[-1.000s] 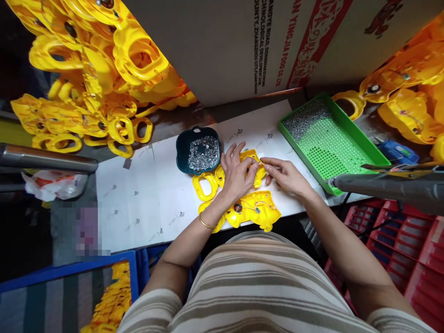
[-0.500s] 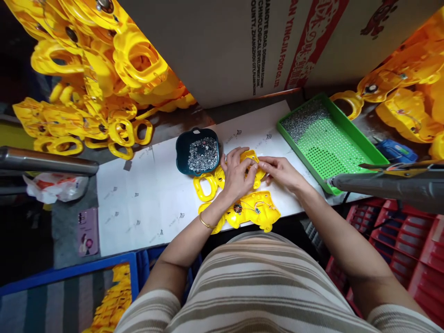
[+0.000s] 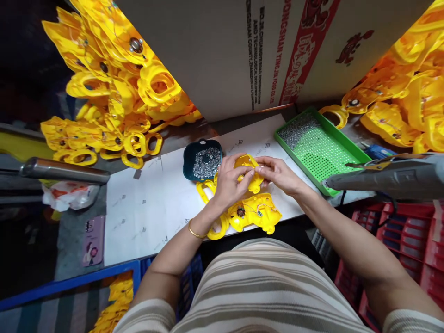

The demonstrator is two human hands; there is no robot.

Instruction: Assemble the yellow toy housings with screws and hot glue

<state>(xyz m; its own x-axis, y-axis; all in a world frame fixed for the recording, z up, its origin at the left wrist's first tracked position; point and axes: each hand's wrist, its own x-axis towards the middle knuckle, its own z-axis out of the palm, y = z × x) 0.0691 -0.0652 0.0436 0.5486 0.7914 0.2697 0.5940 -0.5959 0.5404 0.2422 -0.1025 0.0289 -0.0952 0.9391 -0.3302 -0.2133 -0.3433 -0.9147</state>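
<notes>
Both of my hands are on one yellow plastic shell point(image 3: 255, 184) above the white sheet point(image 3: 138, 208). My left hand point(image 3: 231, 181) grips its left part, thumb and fingertips pressed on top. The fingers of my right hand point(image 3: 277, 173) pinch its right end; anything small between them is too tiny to make out. Nearer my body lies a second yellow shell point(image 3: 255, 212), open side up, with a round dark part and thin wires. A dark teal bowl point(image 3: 188, 159) of small metal pieces sits just beyond my left hand.
At right stands a green perforated tray point(image 3: 333, 148) with small metal pieces. Yellow shells are piled left point(image 3: 118, 92) and right point(image 3: 409, 106). A carton point(image 3: 215, 60) stands behind, metal bars point(image 3: 65, 171) flank both sides, and a phone point(image 3: 93, 240) lies left.
The camera view has shifted. The held shell is tilted more between my hands, and my right fingers have curled in closer to my left thumb.
</notes>
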